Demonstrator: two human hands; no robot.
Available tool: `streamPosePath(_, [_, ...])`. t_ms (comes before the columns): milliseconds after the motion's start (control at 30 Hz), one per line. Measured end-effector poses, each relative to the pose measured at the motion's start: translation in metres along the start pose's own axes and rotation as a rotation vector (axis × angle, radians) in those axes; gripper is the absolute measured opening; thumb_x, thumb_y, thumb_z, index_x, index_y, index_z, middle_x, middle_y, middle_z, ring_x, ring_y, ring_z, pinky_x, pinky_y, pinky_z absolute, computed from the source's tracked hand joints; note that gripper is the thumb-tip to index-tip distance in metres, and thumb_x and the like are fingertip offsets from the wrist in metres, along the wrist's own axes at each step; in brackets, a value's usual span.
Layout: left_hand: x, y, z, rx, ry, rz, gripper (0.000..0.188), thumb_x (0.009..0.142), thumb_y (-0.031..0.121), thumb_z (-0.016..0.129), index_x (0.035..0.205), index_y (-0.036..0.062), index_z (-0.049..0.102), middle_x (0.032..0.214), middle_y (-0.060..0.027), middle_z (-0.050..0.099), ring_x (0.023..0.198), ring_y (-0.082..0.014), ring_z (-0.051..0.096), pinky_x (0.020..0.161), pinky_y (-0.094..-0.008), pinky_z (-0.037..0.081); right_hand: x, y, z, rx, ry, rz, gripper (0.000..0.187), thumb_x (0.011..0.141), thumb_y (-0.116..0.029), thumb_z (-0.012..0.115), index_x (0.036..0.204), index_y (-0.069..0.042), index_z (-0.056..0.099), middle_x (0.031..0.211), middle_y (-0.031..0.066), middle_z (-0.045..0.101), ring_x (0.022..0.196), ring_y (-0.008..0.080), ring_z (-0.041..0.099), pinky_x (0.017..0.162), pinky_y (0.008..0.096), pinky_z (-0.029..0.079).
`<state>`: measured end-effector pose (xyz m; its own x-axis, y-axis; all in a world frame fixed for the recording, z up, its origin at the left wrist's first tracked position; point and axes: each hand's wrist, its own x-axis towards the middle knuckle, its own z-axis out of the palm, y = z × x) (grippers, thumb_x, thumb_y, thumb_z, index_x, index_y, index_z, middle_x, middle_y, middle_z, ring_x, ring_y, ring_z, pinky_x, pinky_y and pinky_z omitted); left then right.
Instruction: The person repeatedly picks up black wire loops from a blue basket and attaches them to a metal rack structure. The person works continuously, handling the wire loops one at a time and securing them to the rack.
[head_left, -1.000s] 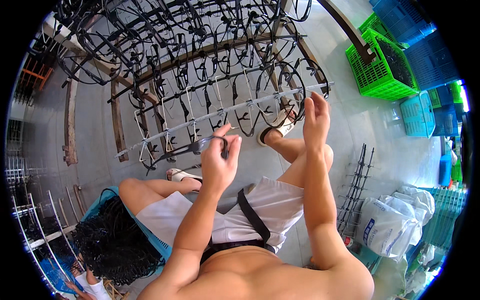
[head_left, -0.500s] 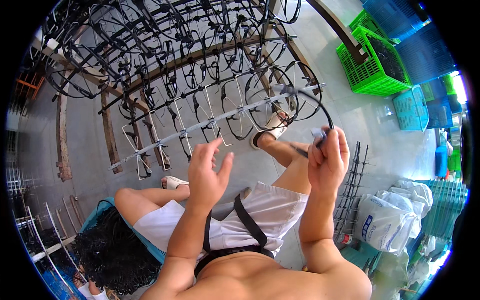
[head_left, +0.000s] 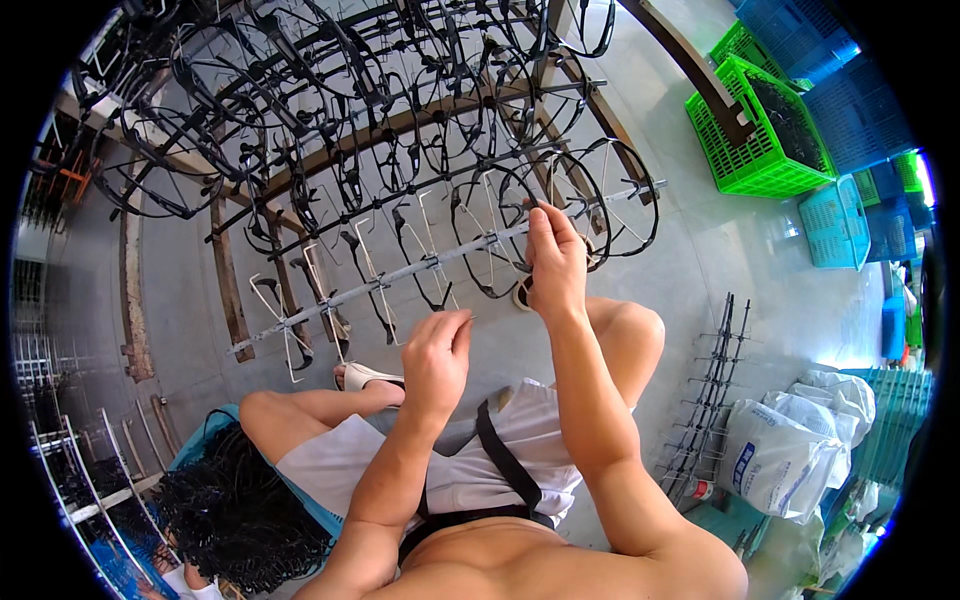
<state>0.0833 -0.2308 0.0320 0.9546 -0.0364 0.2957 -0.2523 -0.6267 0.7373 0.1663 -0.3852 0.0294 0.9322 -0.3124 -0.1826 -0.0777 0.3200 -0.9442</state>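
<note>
Here, at the lower left of the frame, a heap of black plastic eyeglass frames [head_left: 235, 515] fills a blue bin [head_left: 205, 432] beside the seated person's knee. Above it, from the left middle rising toward the upper right, runs a long grey metal rack bar [head_left: 400, 272] with wire clips, many of them carrying black eyeglass fronts; further rows of loaded bars crowd the upper left and top of the picture over brown wooden beams [head_left: 225, 290].

The left hand [head_left: 437, 355] sits in the centre of the frame, just below the bar, its thumb and forefinger pinched together; whether anything small lies between them cannot be told. The right hand [head_left: 555, 262], a little higher and to the right, has its fingertips closed on a black round eyeglass front [head_left: 585, 205] at the bar, holding it by the rim against a clip.

Lower right, an unloaded black wire rack [head_left: 712, 385] lies on the pale floor next to white plastic sacks [head_left: 790, 445]. At the upper right stand a bright green slatted crate [head_left: 745, 140] and stacked blue crates [head_left: 850, 215].
</note>
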Motion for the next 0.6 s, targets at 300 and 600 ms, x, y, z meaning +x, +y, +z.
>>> streamPosePath(300, [0.005,0.006,0.007,-0.013,0.057,0.01,0.011,0.077,0.002,0.068,0.088,0.0032,0.065,0.081,-0.0103,0.065,0.073,-0.0283,0.062,0.063,-0.0361,0.05,-0.012,0.005,-0.043,0.331,-0.25,0.073,0.031,0.096,-0.015,0.052,0.122,0.002,0.051,0.078,-0.001,0.051,0.071,0.0071,0.046,0.065,0.0221,0.038])
streamPosePath(600, [0.007,-0.005,0.008,-0.153,0.25,-0.111,0.011,0.078,0.004,0.069,0.09,0.0035,0.068,0.084,-0.0114,0.067,0.074,-0.0263,0.065,0.065,-0.0318,0.052,-0.027,0.042,-0.041,0.169,-0.235,-0.02,0.042,0.088,-0.001,0.058,0.129,-0.005,0.051,0.101,0.0048,0.063,0.075,0.0069,0.053,0.064,0.0196,0.042])
